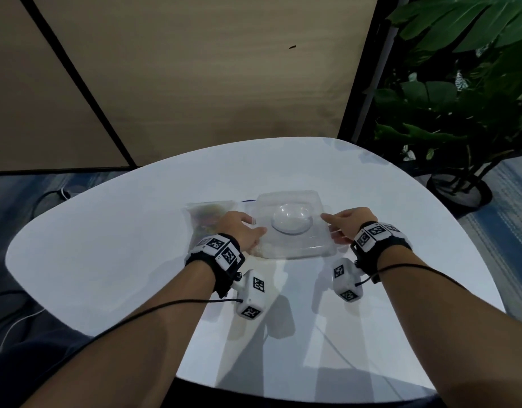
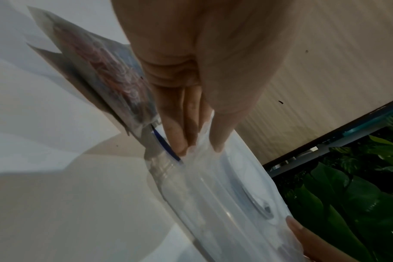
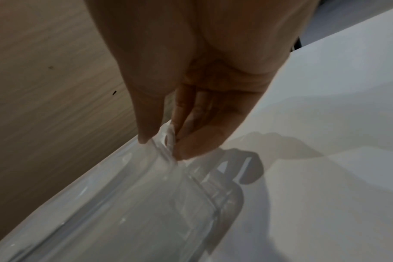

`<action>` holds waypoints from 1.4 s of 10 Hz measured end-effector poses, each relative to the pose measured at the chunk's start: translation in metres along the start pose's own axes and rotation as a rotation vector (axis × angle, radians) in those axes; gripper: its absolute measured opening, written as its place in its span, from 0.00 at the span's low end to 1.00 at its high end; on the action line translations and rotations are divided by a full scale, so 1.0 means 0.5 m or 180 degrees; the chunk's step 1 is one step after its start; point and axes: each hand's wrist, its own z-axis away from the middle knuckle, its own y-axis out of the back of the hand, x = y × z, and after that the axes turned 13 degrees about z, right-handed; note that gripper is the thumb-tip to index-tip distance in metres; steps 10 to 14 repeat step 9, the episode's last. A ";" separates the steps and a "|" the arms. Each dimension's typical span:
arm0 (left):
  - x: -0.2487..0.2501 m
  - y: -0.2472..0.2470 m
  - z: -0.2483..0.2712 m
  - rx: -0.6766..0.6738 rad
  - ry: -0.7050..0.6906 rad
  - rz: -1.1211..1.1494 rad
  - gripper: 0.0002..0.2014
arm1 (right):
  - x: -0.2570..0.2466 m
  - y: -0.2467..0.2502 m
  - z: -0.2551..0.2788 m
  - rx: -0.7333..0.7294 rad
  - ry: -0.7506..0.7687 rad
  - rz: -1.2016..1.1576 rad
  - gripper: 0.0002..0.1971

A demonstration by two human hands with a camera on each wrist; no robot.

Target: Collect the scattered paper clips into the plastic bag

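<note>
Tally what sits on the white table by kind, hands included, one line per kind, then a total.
Clear plastic clamshell container: 1
Plastic bag of colourful paper clips: 1
Hands gripping the container's edges: 2 (left hand, right hand)
Total: 4

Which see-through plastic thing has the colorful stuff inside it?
The flat plastic bag by the left hand. The clear container beside it, with a domed lid, looks clear throughout.

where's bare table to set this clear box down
Bare table lies left of the bag, and right of the right hand toward the plant side. It is crowded mid-table, where the box sits between both hands.
</note>
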 end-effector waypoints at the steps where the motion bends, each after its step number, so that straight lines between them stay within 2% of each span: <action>1: 0.008 -0.008 -0.006 0.0181 -0.0278 -0.0329 0.15 | -0.023 0.000 -0.001 0.0122 -0.0036 0.0053 0.14; 2: 0.002 -0.025 -0.007 0.0321 -0.0483 -0.0480 0.05 | -0.045 0.008 0.005 0.0230 -0.0113 0.0543 0.10; 3: 0.000 -0.031 0.004 0.0357 -0.0592 -0.0592 0.11 | -0.054 -0.002 0.015 0.0369 -0.0134 0.0762 0.11; 5: 0.001 -0.021 0.047 0.0269 -0.0573 -0.0500 0.17 | -0.066 -0.005 0.062 0.0492 0.0125 0.1485 0.13; 6: 0.003 -0.011 0.049 0.0281 -0.0575 -0.0494 0.18 | -0.082 -0.005 0.082 0.0582 0.0302 0.1810 0.17; 7: 0.008 0.003 0.043 0.0230 -0.0572 -0.0512 0.19 | -0.114 -0.002 0.096 0.0521 0.0483 0.2158 0.17; 8: 0.004 0.013 0.020 0.0077 -0.0443 -0.0458 0.19 | -0.131 0.005 0.081 0.0301 0.0463 0.2568 0.17; 9: 0.013 0.028 -0.020 -0.0094 -0.0155 -0.0424 0.16 | -0.143 0.017 0.038 0.0093 0.0370 0.2910 0.12; 14: 0.013 0.028 -0.020 -0.0094 -0.0155 -0.0424 0.16 | -0.143 0.017 0.038 0.0093 0.0370 0.2910 0.12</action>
